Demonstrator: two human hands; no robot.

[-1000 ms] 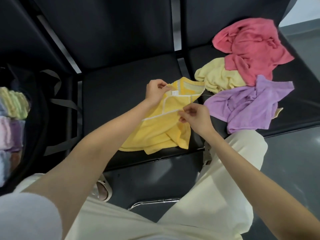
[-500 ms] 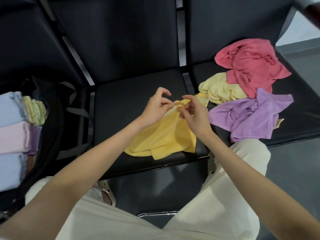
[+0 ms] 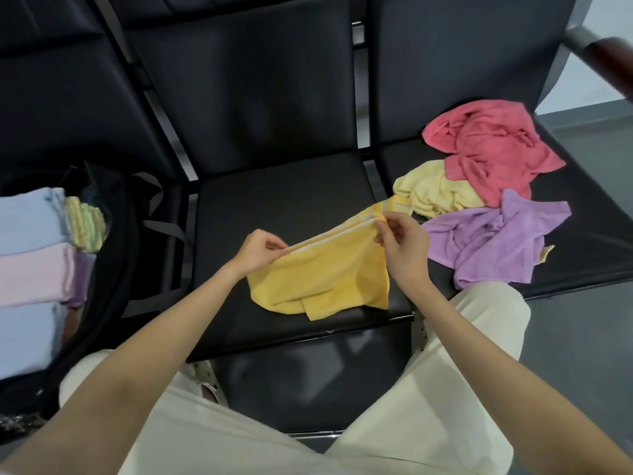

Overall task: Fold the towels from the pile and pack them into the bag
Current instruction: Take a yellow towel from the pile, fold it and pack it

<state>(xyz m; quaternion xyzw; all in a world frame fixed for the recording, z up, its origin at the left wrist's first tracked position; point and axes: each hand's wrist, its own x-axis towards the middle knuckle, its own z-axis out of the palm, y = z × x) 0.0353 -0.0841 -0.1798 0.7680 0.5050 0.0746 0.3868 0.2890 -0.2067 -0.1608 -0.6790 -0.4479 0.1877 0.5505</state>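
- Nearest: person's legs in cream trousers [image 3: 428,389], standing or leaning at the front edge of a row of black seats [image 3: 274,200].
- Left hand [image 3: 258,250] pinches the white-striped hem of the yellow towel [image 3: 325,275] at its left end; fingers curled onto the cloth.
- Right hand [image 3: 402,241] pinches the same hem at the right end, thumb and fingertips closed on the doubled edge.
- Hem is drawn taut between the two hands and raised; the rest of the yellow towel hangs down and its lower folds rest on the middle seat. Layers look doubled, lower edge uneven. Judgement: first fold being aligned, not finished.
- Left side, level with the hands: black bag [image 3: 113,255] on the neighbouring seat, open, with folded towels [image 3: 30,255] inside in blue, pink, purple and pale green. Judgement: several towels done and packed.
- Farther right, on the next seat: the pile, with purple towel [image 3: 493,248] in front, pale yellow towel [image 3: 431,192] behind it, red towel [image 3: 486,145] farthest; all crumpled and overlapping.
- Remaining, as judged: finish the yellow towel, pack it, then at least three more.
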